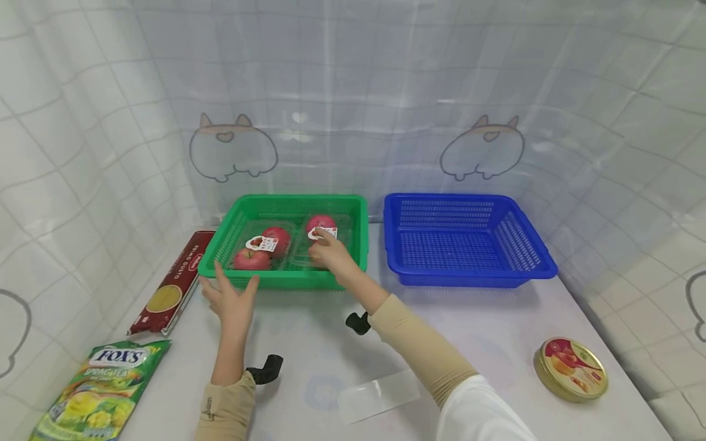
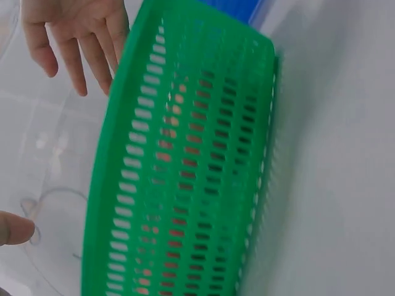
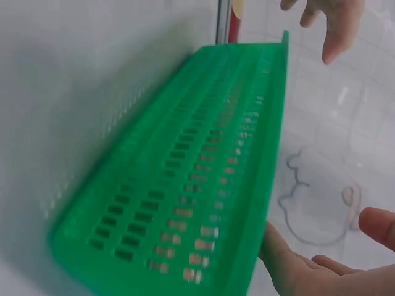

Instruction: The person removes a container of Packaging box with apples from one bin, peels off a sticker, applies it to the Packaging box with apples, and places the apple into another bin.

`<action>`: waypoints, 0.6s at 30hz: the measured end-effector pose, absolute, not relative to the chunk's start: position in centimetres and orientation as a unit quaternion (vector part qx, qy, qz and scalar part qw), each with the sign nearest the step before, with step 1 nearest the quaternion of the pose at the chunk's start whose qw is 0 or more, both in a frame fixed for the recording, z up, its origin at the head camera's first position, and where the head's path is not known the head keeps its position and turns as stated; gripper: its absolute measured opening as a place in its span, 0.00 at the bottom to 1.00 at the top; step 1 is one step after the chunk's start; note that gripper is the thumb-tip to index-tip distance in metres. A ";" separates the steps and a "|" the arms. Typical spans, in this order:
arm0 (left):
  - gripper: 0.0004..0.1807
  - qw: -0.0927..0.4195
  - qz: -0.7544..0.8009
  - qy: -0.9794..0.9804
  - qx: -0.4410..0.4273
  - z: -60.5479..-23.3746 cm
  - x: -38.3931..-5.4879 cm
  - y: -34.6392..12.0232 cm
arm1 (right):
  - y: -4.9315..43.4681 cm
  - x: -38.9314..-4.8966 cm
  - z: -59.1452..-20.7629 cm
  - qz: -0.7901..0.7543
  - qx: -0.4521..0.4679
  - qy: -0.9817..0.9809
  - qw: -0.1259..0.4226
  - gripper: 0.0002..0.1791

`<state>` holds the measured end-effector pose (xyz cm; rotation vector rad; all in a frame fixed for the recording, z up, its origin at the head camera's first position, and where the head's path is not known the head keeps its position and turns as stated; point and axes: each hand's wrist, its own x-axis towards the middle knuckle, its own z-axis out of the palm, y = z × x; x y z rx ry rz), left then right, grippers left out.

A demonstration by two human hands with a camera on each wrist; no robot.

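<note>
Two clear plastic packs of red apples lie side by side in a green basket (image 1: pixel 309 280) in the head view. The left pack of apples (image 1: pixel 252 260) shows a white label; the right pack of apples (image 1: pixel 321 222) is partly covered by my right hand (image 1: pixel 334 256). That hand reaches over the basket's front rim with fingers extended; whether it touches the pack I cannot tell. My left hand (image 1: pixel 231 300) is at the front left of the basket, fingers spread, holding nothing. The left wrist view shows the right hand's fingers (image 2: pixel 92 52) hanging straight beyond the basket wall.
A blue basket (image 1: pixel 447 277) stands right of the green one. At left lie a red pasta packet (image 1: pixel 171 288) and a green FOX'S candy bag (image 1: pixel 102 392). A round gold tin (image 1: pixel 570 369) sits at right, and a clear strip (image 1: pixel 379 397) lies near the front.
</note>
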<state>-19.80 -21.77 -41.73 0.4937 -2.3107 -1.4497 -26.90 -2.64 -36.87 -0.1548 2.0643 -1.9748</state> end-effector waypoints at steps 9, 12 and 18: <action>0.47 0.162 -0.501 -0.840 0.127 -40.3 -18.6 -19.8 | 0.9 -25.4 -36.4 -0.712 -0.062 0.684 0.145 0.31; 0.47 0.159 -0.485 -0.853 0.109 -40.0 -18.4 -19.1 | 2.1 -24.5 -36.2 -0.704 -0.062 0.693 0.143 0.32; 0.47 0.140 -0.460 -0.874 0.074 -40.1 -18.2 -17.9 | 4.6 -23.0 -36.4 -0.702 -0.075 0.697 0.125 0.32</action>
